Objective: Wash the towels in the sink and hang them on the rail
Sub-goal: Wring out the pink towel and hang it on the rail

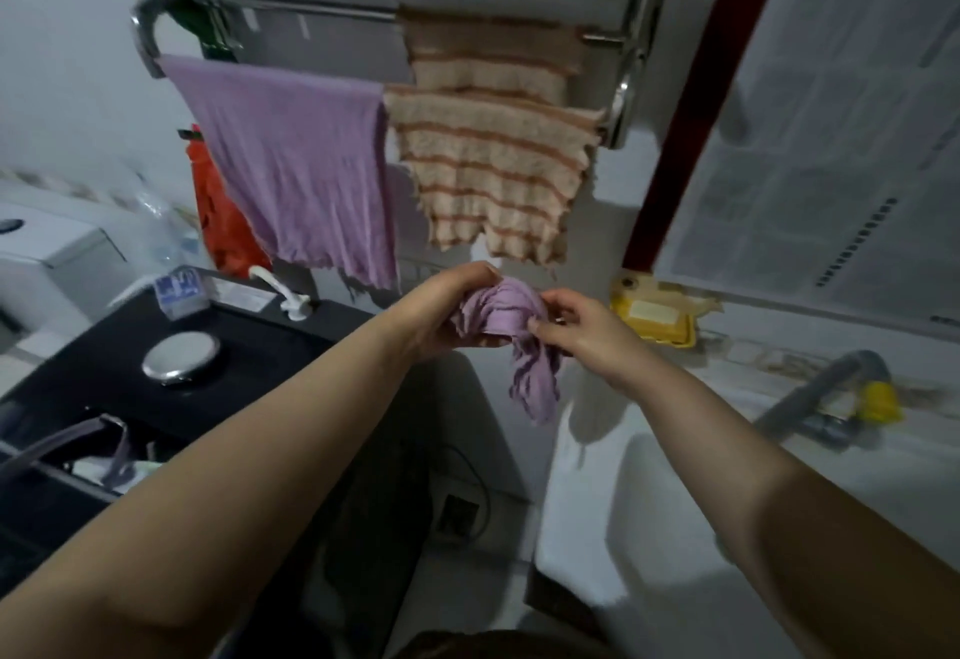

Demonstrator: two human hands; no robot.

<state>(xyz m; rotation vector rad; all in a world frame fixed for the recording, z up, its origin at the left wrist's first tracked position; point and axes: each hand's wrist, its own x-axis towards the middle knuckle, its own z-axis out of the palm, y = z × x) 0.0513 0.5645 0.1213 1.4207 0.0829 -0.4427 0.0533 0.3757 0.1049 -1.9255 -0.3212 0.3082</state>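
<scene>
A crumpled purple towel [519, 341] hangs between my hands, just below the rail. My left hand [447, 310] grips its bunched upper part. My right hand [576, 331] pinches its right edge with thumb and fingers. On the metal towel rail [311, 11] hang a flat purple towel [301, 159] at the left and a beige striped towel [493, 169] at the right, with another beige striped towel [488, 55] on the bar behind. The white sink [649, 513] lies lower right, under a grey tap [810, 398].
A black washing machine top [249, 346] with a round metal lid [182, 354] sits at left. An orange bag [218, 221] hangs behind the purple towel. A yellow soap dish [654, 315] stands on the ledge by a red pipe [691, 102].
</scene>
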